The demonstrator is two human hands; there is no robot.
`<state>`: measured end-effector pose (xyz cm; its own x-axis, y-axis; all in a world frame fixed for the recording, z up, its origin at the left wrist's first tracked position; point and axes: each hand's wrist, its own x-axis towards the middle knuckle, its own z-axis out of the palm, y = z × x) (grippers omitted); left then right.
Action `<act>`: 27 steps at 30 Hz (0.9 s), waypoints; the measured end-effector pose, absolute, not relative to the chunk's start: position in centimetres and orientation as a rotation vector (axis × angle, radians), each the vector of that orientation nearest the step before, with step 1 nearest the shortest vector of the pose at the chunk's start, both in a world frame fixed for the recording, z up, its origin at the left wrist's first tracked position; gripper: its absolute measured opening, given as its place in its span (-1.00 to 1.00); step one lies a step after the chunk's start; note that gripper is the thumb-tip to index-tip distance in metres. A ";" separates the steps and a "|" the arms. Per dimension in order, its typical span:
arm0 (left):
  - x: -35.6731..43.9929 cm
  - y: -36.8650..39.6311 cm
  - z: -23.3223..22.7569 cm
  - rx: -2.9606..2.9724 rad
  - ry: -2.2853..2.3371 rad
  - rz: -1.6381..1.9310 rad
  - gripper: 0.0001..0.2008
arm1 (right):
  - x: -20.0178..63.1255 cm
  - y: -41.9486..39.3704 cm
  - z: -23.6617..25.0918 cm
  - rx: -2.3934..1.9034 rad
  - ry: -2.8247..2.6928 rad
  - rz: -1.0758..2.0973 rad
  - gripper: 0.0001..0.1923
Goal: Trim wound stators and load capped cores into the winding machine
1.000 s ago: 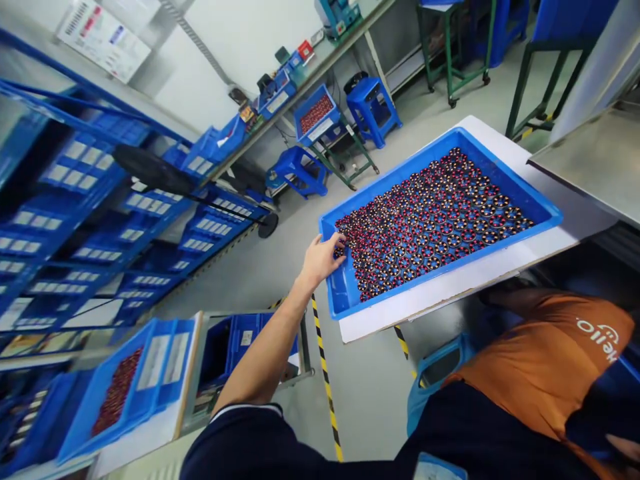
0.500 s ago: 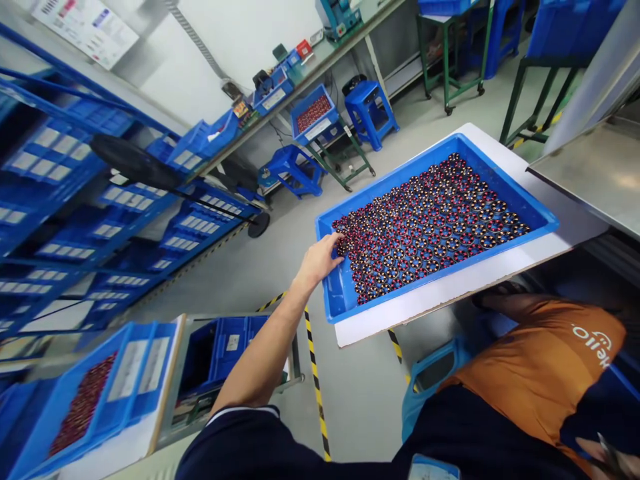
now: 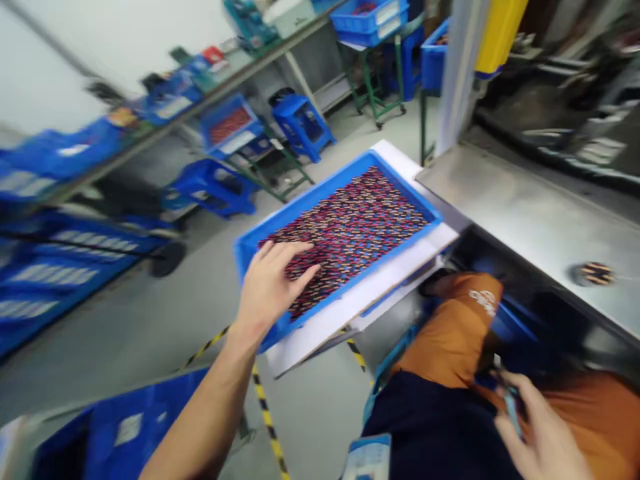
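A shallow blue tray (image 3: 250,243) holds several small red and copper wound parts (image 3: 360,220) laid in rows. It rests on a white board (image 3: 320,327) beside a metal bench. My left hand (image 3: 273,283) lies over the tray's near left corner, fingers spread and touching the parts. Down at the lower right, my right hand (image 3: 535,433) hovers above my orange lap and pinches a thin blue-handled tool (image 3: 511,403). The picture is blurred by motion.
A steel bench top (image 3: 520,213) stands at the right with one small wound part (image 3: 595,272) on it. Blue stools (image 3: 303,123), bins and shelves (image 3: 60,273) line the left and back. Yellow-black floor tape (image 3: 265,407) runs under my arm. A blue bin (image 3: 125,420) sits at lower left.
The view has swung to the right. My left hand moved from the tray's edge onto the parts, fingers spreading. My right hand with its tool came into view at the lower right.
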<state>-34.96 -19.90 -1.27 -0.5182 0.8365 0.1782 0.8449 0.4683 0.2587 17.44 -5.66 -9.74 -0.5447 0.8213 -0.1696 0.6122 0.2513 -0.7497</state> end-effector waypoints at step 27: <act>-3.9 1.7 3.8 -2.651 -1.551 -1.319 -0.88 | 22.3 -9.2 -3.9 -1.345 -1.642 1.382 -0.42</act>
